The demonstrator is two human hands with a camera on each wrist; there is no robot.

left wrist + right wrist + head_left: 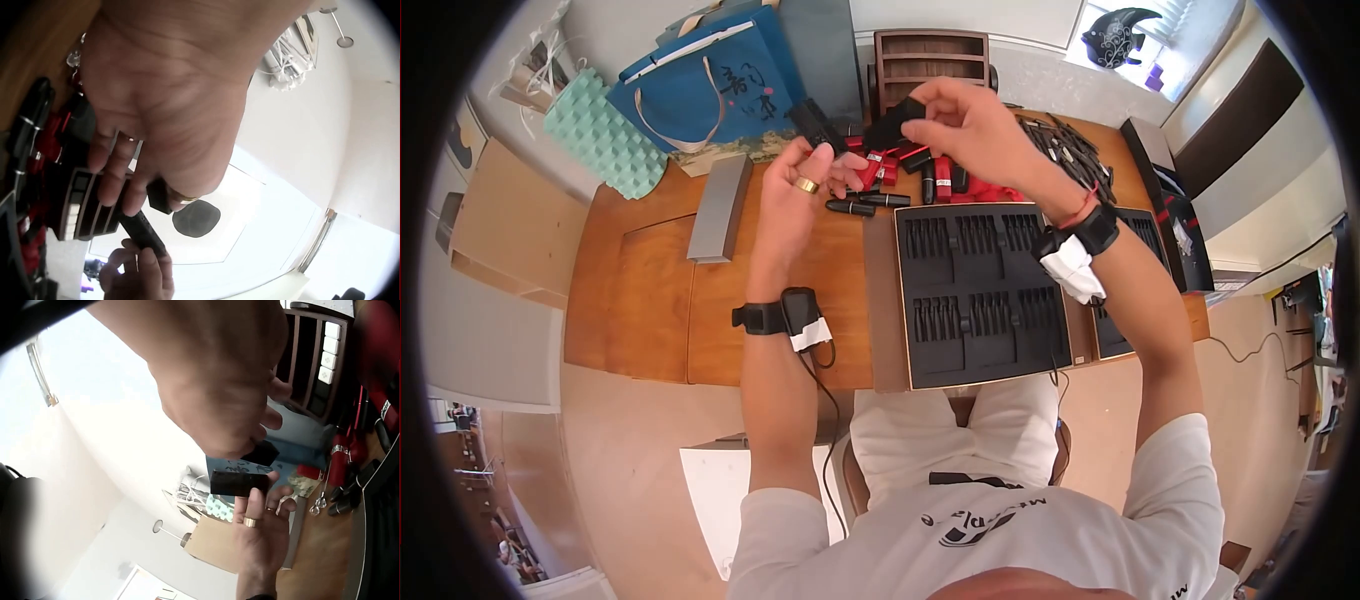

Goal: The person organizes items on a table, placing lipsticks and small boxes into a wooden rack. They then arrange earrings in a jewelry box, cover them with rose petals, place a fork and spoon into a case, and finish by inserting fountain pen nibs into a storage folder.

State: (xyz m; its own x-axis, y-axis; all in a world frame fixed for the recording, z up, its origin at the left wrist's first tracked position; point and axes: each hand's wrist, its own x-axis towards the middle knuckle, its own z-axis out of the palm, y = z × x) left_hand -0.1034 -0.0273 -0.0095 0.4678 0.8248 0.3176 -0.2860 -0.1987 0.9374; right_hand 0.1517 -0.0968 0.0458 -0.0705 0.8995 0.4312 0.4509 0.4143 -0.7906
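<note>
Raised over the back of the table, the left hand pinches a black block between thumb and fingers; its gold ring shows. Close beside it on the right, the right hand grips another dark piece. The two pieces are apart. In the right wrist view the left hand holds its dark rectangular block just below the right hand's piece. The left wrist view has the right hand pinching a black bar. Below them lie red and black tubes.
A black compartment tray lies at the table's front. Grey box, blue bag and green textured object stand left. A wooden rack is behind; dark slim pieces are heaped right, near another tray.
</note>
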